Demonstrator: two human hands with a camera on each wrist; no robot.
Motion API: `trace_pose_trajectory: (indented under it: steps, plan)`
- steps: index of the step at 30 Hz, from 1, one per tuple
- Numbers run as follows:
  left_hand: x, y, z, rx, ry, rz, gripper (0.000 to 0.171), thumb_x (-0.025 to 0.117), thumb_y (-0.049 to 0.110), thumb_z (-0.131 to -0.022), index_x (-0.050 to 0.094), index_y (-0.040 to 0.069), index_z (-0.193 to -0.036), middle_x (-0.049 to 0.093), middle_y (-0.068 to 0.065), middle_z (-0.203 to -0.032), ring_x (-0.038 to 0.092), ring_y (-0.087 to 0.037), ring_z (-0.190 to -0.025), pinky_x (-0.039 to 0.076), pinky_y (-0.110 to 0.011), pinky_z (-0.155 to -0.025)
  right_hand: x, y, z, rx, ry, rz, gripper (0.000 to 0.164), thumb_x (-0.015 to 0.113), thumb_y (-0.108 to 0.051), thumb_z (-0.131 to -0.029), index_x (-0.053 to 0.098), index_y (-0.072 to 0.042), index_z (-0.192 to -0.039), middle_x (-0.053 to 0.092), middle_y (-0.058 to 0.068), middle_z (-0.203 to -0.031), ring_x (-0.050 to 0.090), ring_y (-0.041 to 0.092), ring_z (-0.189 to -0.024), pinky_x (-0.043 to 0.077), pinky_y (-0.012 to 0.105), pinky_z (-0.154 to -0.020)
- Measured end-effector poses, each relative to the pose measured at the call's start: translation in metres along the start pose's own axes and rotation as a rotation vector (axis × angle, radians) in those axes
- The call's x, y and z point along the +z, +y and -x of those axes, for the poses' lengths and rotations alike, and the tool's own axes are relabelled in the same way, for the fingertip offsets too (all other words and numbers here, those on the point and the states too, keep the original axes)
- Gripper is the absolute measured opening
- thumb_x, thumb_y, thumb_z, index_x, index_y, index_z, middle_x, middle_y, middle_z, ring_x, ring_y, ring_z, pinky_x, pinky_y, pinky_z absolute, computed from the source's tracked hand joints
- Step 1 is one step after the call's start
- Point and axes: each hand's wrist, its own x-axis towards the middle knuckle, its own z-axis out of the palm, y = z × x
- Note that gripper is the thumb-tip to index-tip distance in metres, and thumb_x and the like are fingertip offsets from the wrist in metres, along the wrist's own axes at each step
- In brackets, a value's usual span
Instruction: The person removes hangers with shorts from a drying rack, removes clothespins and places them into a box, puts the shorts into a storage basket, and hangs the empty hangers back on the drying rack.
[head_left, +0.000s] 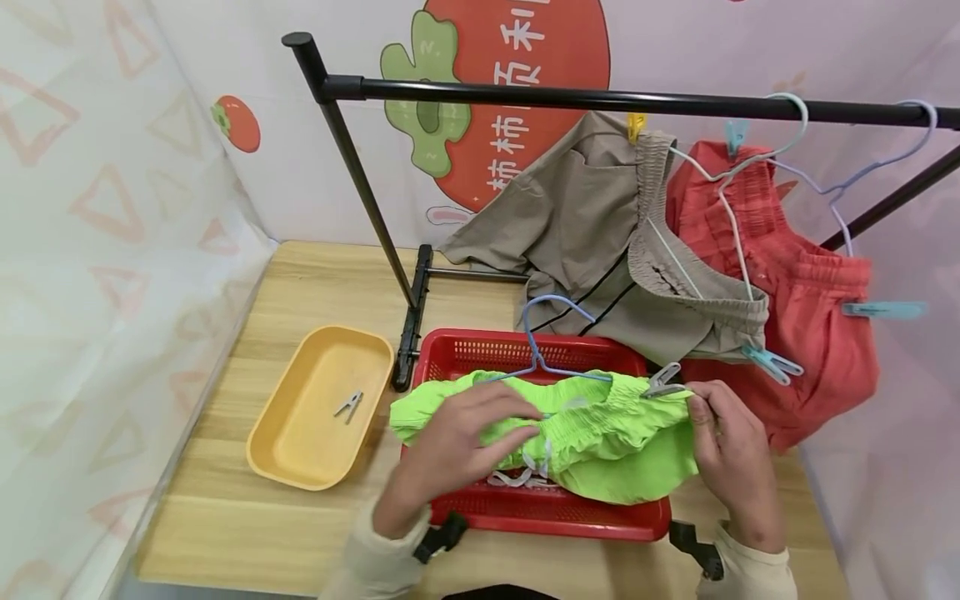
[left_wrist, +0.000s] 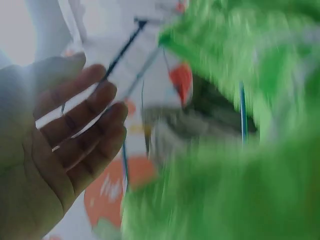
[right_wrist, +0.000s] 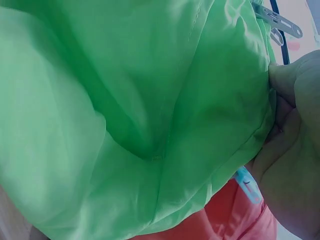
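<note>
The green shorts point(head_left: 600, 446) lie over the basket point(head_left: 555, 518) on the bench point(head_left: 217, 533); the hanger point(head_left: 537, 358) runs into their waistband, its hook toward 12 o'clock. The right hand point(head_left: 738, 458) pinches the waistband's 3 o'clock end, just beside a clipped grey peg point(head_left: 663, 388); whether that peg also bites the hanger I cannot tell. The left hand point(head_left: 465, 442) is over the 9 o'clock half, fingers apart, gripping nothing. I judge the step as pegging the shorts to the hanger, one side done; the next move seems to call for the loose peg point(head_left: 351, 406) in the tray point(head_left: 311, 442) at 9 o'clock, then clipping the other side; the rail point(head_left: 570, 98) at 12 probably comes afterwards.
</note>
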Motion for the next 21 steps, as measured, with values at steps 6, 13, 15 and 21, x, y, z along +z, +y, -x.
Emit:
trace_pose_trajectory:
  steps: [6,13,15,21]
  plan:
    - [0.038,0.024,-0.046,0.04,-0.067,-0.075,0.022,0.074,0.022,-0.098,0.074,0.011,-0.116,0.066,0.001,-0.114,0.061,-0.009,-0.107,0.044,-0.016,-0.097,0.0,-0.005,-0.002,-0.004,0.005,-0.004,0.007,0.057,0.008,-0.1,0.063,0.009,-0.104,0.06,0.01,-0.094,0.049,0.005,-0.089,0.037,0.012,-0.084]
    - [0.053,0.037,-0.087,0.051,-0.165,-0.248,0.034,0.069,0.033,-0.101,0.07,0.013,-0.128,0.064,0.001,-0.122,0.058,-0.013,-0.114,0.04,-0.019,-0.103,-0.002,-0.006,0.002,-0.036,0.046,0.0,0.014,0.057,-0.002,-0.104,0.064,0.01,-0.104,0.062,0.012,-0.094,0.05,0.003,-0.089,0.038,0.01,-0.083]
    - [0.055,0.04,-0.098,0.019,-0.2,-0.31,0.037,0.065,0.036,-0.103,0.068,0.014,-0.132,0.064,0.003,-0.125,0.057,-0.011,-0.116,0.039,-0.018,-0.104,-0.002,-0.005,0.002,-0.057,0.055,-0.007,0.02,0.056,-0.007,-0.106,0.064,0.011,-0.103,0.062,0.013,-0.094,0.05,0.003,-0.089,0.038,0.011,-0.082]
    - [0.064,0.043,-0.122,-0.118,-0.397,-0.388,0.048,0.053,0.044,-0.107,0.058,0.016,-0.146,0.064,0.007,-0.131,0.057,-0.007,-0.119,0.041,-0.019,-0.102,0.0,-0.004,0.005,-0.071,0.071,-0.005,0.026,0.055,-0.013,-0.108,0.065,0.011,-0.103,0.063,0.013,-0.093,0.049,0.003,-0.088,0.037,0.01,-0.081]
